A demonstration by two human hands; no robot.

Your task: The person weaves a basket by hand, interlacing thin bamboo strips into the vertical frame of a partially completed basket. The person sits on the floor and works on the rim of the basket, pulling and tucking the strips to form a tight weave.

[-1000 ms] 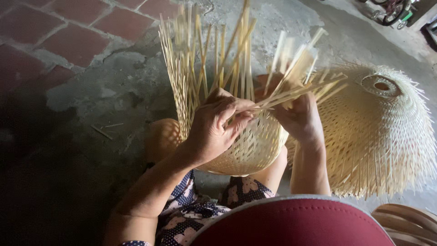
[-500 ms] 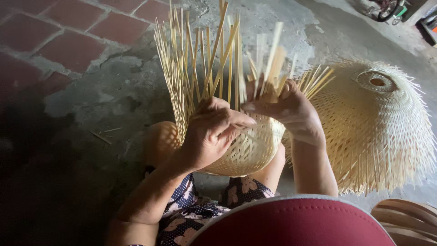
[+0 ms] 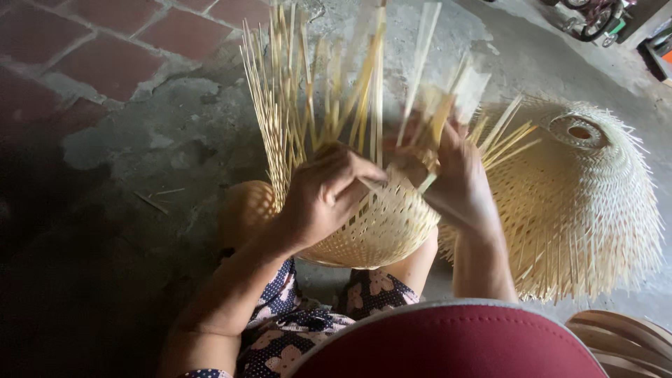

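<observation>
The half-woven bamboo basket (image 3: 378, 227) sits at the centre of the view, propped between the person's knees, its rounded woven base toward the lap at 6 o'clock and its loose upright strips (image 3: 308, 91) fanning out toward 12 o'clock. The left hand (image 3: 325, 192) lies on the woven wall at about 9 o'clock of the basket, fingers curled and pressed against the weave, thumb and forefinger pinching a strip at the top edge of the weaving. The right hand (image 3: 455, 178) is at 3 o'clock of the basket, fingers closed around a small bundle of strips; that spot is blurred, so the exact grasp cannot be told.

Just beside the right forearm, at 3 o'clock, a finished cone-shaped bamboo shade (image 3: 595, 203) lies on its side, its fringe of free ends almost touching the basket's outer strips, which leaves little room there. From 9 to 11 o'clock lies the concrete floor (image 3: 168, 133), bordered by red bricks (image 3: 105, 63) at 10 o'clock, with a few stray slivers (image 3: 150, 203) on it. At 6 o'clock a dark red curved brim (image 3: 455, 343) cuts off the bottom edge.
</observation>
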